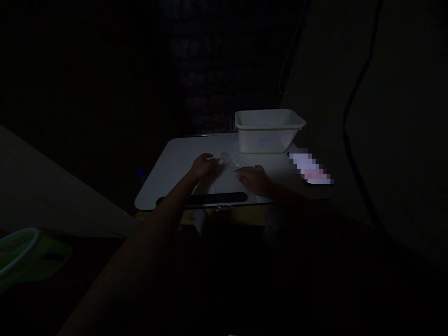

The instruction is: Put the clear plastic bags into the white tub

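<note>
In the dim light, a thin, clear plastic bag [229, 159] lies crumpled over the white tabletop, part of it raised between my two hands. My left hand [204, 167] is at its left side, fingers curled in and closed on the plastic. From the right, my right hand [255, 180] reaches in with its fingertips pinched at the bag's edge. The exact finger contact is hard to see in the dark. Just in front of the hands, a long black slot [217, 198] runs along the near edge of the white folding table [175, 158].
A white plastic basin [262, 140] stands at the table's back right. A phone with a lit, blurred screen [311, 168] lies at the right edge. A blue-capped bottle [141, 173] is beyond the left edge. A green basket [38, 254] sits lower left; a dark cable [346, 121] hangs right.
</note>
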{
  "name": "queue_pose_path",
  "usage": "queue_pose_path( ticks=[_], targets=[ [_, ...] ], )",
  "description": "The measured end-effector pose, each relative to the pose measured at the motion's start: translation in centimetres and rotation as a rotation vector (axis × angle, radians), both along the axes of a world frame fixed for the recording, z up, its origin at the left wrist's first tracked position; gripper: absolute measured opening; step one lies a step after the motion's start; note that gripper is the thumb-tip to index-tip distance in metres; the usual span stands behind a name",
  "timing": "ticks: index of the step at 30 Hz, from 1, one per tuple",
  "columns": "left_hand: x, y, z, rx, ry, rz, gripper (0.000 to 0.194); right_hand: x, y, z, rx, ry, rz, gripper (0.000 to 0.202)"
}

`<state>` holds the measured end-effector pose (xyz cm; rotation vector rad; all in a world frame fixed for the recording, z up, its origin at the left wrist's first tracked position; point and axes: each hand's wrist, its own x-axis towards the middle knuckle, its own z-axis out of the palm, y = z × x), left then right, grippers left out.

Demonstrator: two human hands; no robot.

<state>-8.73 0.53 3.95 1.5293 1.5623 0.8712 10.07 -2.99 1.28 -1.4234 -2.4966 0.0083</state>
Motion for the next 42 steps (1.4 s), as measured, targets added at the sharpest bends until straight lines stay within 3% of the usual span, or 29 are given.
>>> queue_pose_path(
  ticks=[3, 6, 9, 12, 18, 25, 36, 42],
  targets=[
    [-0.9, -0.2, -0.6, 0.140, 0.302, -0.115, 0.040, 0.2, 0.6, 0.2, 0.003, 0.030, -0.023, 0.039],
    [-1.3, -1.2, -1.3, 0.285, 0.644, -0.351, 0.045, 0.3, 1.3, 0.3, 0.008, 0.043, -0.040, 0.041],
    [-0.9, -2.7, -1.9, 0.226, 0.896, -0.445, 0.055, 0.0, 1.9, -0.1, 0.013, 0.012, -0.029, 0.042],
    [-0.4, -3.8, -2.4, 0.239, 1.007, -0.501, 0.059, -0.9, 2.2, -0.5, 0.011, -0.043, 0.019, 0.046],
    [-0.2, -4.0, -3.0, 0.258, 1.040, -0.537, 0.058, -2.7, 2.4, -1.1, 0.066, -0.120, 0.119, 0.049],
    [-0.1, -3.9, -3.1, 0.257, 1.018, -0.531, 0.059, -2.5, 2.7, -2.1, 0.062, -0.172, 0.131, 0.049],
    [1.9, -3.2, -1.8, 0.272, 0.940, -0.564, 0.060, -0.6, 2.7, -1.8, 0.083, -0.130, -0.001, 0.047],
    [4.0, -2.1, -2.1, 0.274, 0.916, -0.600, 0.058, 0.0, 2.6, -2.6, 0.052, -0.148, -0.021, 0.047]
  ],
)
